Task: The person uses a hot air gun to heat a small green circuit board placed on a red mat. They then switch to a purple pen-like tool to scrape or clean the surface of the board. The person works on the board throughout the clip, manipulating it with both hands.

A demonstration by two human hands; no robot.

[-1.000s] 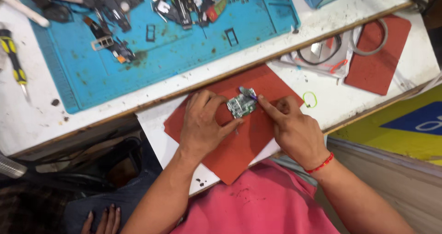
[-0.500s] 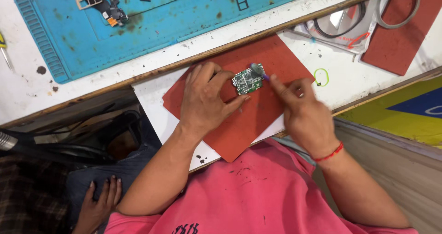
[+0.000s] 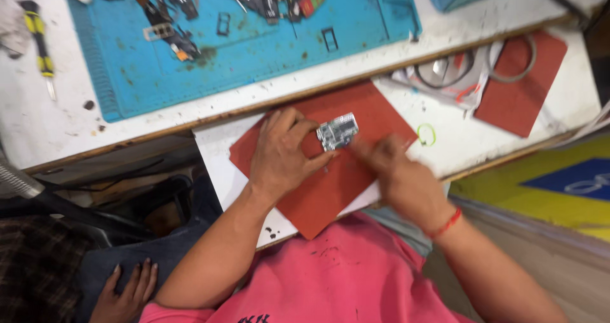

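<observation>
- My left hand [image 3: 283, 154] lay flat on the red mat [image 3: 330, 183], fingers spread and pressed against the left edge of the small circuit board [image 3: 337, 131], thumb under its lower corner. It was steadying the board, not closed around it.
- The circuit board sat on the upper middle of the red mat, silver and green, tilted a little.
- My right hand [image 3: 400, 177] was just right of the board, blurred. Its fingers pointed toward the board's right edge; I could not tell whether they pinched anything or touched the board.
- A red thread bracelet [image 3: 445, 223] circled the right wrist.
- The red mat rested on a white sheet [image 3: 219, 158] at the near edge of the white workbench [image 3: 38, 119].
- Beyond the mat, farther up the bench, lay a blue work mat [image 3: 254, 49] strewn with small parts and tools.
- Far left of the blue mat lay a yellow-and-black screwdriver [image 3: 39, 40].
- Right of the red mat sat a small green ring [image 3: 426, 134]; farther right, a second red pad [image 3: 518, 84] with wire loops beside it.
- Below and left of the red mat, another person's hand [image 3: 127, 291] rested on dark cloth.
</observation>
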